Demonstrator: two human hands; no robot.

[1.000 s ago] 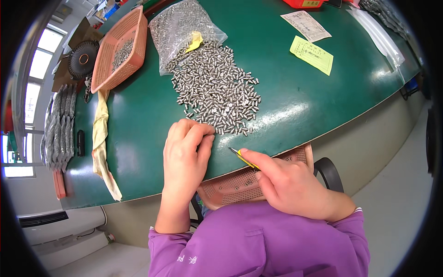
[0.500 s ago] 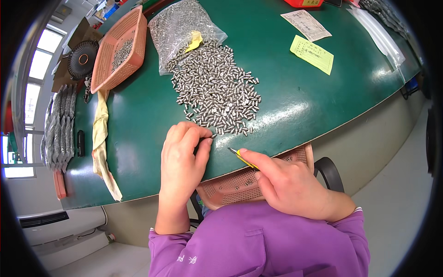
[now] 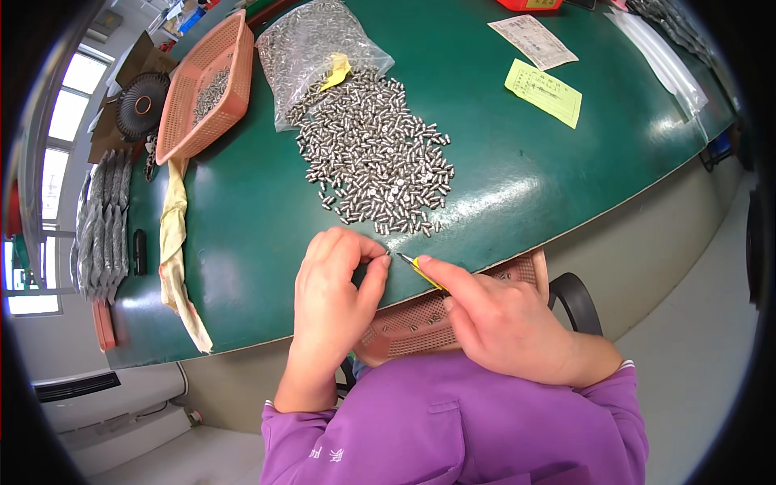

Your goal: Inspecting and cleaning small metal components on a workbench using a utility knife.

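My left hand (image 3: 333, 283) is just in front of the heap, thumb and forefinger pinched on a small metal pin (image 3: 389, 254), mostly hidden by the fingertips. My right hand (image 3: 509, 323) grips a yellow knife (image 3: 423, 273) with a slim dark pointed tip, forefinger stretched along its top. That tip points left and lies very close to the pinched pin; whether they touch I cannot tell. Beyond both hands spreads a heap of small shiny metal pins (image 3: 372, 153), spilling from a clear plastic bag (image 3: 311, 48).
An orange basket (image 3: 234, 105) holding metal parts stands at the far left, near a twisted cream cloth (image 3: 173, 242) and a black marker (image 3: 140, 252). Below the green table's (image 3: 501, 178) front edge sits a pink basket (image 3: 396, 343). Paper slips (image 3: 543, 93) lie at the right.
My left hand has moved right and slightly nearer to me, away from the heap, carrying the pin to the knife tip. The right hand has hardly moved.
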